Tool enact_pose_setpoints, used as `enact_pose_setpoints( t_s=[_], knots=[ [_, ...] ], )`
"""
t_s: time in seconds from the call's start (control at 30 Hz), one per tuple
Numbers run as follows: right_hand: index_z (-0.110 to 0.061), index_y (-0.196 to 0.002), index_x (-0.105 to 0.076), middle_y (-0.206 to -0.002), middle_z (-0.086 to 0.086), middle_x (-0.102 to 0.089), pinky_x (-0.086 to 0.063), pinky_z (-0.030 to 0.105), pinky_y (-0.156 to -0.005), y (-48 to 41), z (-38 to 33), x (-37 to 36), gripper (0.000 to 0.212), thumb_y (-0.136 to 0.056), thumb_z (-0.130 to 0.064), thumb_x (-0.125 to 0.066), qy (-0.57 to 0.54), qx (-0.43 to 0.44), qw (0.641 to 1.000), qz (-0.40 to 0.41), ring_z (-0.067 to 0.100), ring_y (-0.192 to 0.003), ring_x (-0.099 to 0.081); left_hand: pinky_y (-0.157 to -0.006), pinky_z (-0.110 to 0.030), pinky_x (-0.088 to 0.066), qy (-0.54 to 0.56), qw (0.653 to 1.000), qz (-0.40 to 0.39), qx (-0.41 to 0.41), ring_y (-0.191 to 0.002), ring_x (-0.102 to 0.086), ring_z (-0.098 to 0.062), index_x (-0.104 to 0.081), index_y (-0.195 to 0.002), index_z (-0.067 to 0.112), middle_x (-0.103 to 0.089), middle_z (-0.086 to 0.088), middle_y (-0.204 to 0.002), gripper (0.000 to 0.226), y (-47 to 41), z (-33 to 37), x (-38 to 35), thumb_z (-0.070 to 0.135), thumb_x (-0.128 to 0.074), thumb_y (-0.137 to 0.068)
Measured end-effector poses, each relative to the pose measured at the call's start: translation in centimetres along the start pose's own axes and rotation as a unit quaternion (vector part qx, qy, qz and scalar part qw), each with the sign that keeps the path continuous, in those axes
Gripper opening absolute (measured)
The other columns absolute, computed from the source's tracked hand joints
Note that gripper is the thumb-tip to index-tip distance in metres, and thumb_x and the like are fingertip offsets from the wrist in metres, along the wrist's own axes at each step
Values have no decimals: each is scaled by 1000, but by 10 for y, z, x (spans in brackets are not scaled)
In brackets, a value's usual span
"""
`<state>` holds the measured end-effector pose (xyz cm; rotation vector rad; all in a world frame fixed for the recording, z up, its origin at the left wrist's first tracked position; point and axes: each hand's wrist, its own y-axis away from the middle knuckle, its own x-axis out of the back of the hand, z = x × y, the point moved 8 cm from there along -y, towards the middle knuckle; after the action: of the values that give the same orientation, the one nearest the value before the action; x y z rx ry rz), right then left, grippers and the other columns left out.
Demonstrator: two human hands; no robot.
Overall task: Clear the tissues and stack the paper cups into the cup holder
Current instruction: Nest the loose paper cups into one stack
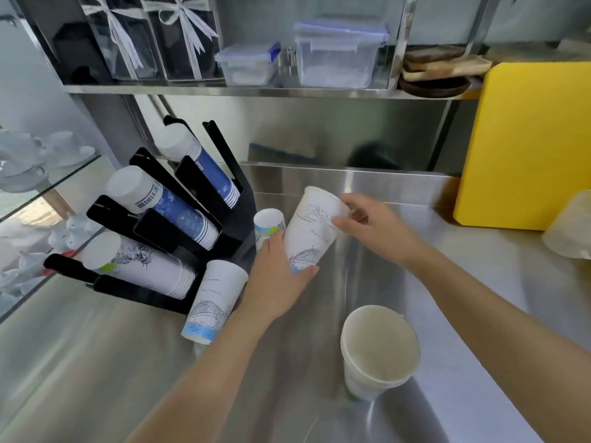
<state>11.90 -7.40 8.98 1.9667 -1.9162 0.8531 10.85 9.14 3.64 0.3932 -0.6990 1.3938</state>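
Observation:
A tall white paper cup (311,228) with a bridge drawing is held upside down above the steel counter. My left hand (279,273) grips its lower rim end and my right hand (372,228) pinches its upper base end. The black cup holder (204,193) stands at the left with three slanted stacks of cups in its slots. Another upside-down cup (212,302) stands in front of the holder, and a smaller one (268,223) stands behind my left hand. An upright stack of cups (377,350) stands near the front. No tissues show.
A yellow cutting board (524,142) leans against the back wall at the right, with a pale tub (572,228) beside it. A shelf above holds clear plastic boxes (335,55) and wooden plates. A glass cabinet (35,174) with white crockery is at the left.

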Motion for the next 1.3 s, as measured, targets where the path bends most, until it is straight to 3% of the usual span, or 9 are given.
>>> enact_pose_setpoints(
  t_s=[0.07, 0.2, 0.37, 0.57, 0.67, 0.77, 1.07, 1.17, 1.3],
  knots=[
    [-22, -98, -59, -82, -13, -56, -38, 9, -66, 13, -36, 36, 12, -86, -23, -62, 9, 59, 992, 110, 11, -76, -50, -94, -48, -46, 43, 999, -6, -30, -115, -51, -23, -29, -130, 22, -49, -1, -129, 76, -1, 35, 6, 39, -71, -70],
    [-11, -89, -63, -77, -22, -49, -39, 16, -68, 53, -87, 75, 7, -86, -17, -60, 36, 131, 965, 226, 15, -80, -47, -99, -44, -45, 163, 985, -39, -40, -118, -52, -16, -17, -136, 31, -49, 2, -134, 94, 12, 80, 4, 34, -79, -65],
    [-4, -86, -64, -81, -1, -56, -35, 11, -64, 108, -115, 85, 14, -84, -18, -59, 108, 189, 935, 280, 11, -75, -43, -93, -35, -50, 218, 970, -55, -96, -105, -56, 5, -13, -132, 39, -53, 33, -106, 98, 45, 110, 2, 34, -79, -60],
    [-2, -87, -67, -82, 4, -61, -39, 11, -68, 162, -101, 67, 21, -84, -21, -59, 159, 170, 931, 281, 21, -77, -49, -90, -41, -51, 186, 971, -105, -104, -105, -59, -12, -17, -120, 53, -53, 24, -108, 89, 86, 101, -18, 36, -78, -57],
    [0, -88, -70, -79, 14, -68, -38, 16, -69, 177, -84, 48, 18, -84, -16, -62, 186, 163, 932, 265, 25, -72, -53, -93, -37, -47, 183, 973, -125, -71, -109, -54, -12, -26, -124, 40, -52, 19, -112, 84, 96, 85, -33, 33, -79, -59],
    [-2, -86, -72, -76, 14, -69, -47, 37, -61, 190, -58, 23, 14, -82, -12, -64, 229, 147, 934, 231, 33, -66, -56, -97, -41, -45, 139, 977, -151, -51, -115, -49, -19, -41, -123, 20, -53, 2, -120, 76, 104, 68, -48, 40, -79, -61],
    [-8, -79, -74, -69, 10, -71, -52, 41, -50, 203, -21, -9, 13, -79, -16, -64, 288, 88, 944, 137, 32, -59, -55, -95, -26, -37, 76, 973, -216, -40, -124, -44, -16, -32, -133, 23, -46, 2, -136, 66, 123, 28, -73, 33, -67, -78],
    [-7, -78, -73, -81, 13, -71, -51, 40, -60, 193, -42, -8, 16, -78, -21, -65, 341, 103, 924, 139, 33, -65, -61, -91, -24, -32, 58, 975, -210, -31, -125, -42, -16, -35, -130, 23, -45, 1, -135, 63, 118, 15, -66, 34, -67, -77],
    [-2, -78, -69, -78, 14, -69, -52, 39, -58, 168, -87, -18, 30, -86, -23, -49, 294, 144, 929, 171, 33, -68, -62, -101, -27, -32, 25, 991, -131, 0, -130, -40, -19, -37, -135, 18, -43, -1, -140, 64, 97, -15, -30, 37, -65, -81]
  ],
)
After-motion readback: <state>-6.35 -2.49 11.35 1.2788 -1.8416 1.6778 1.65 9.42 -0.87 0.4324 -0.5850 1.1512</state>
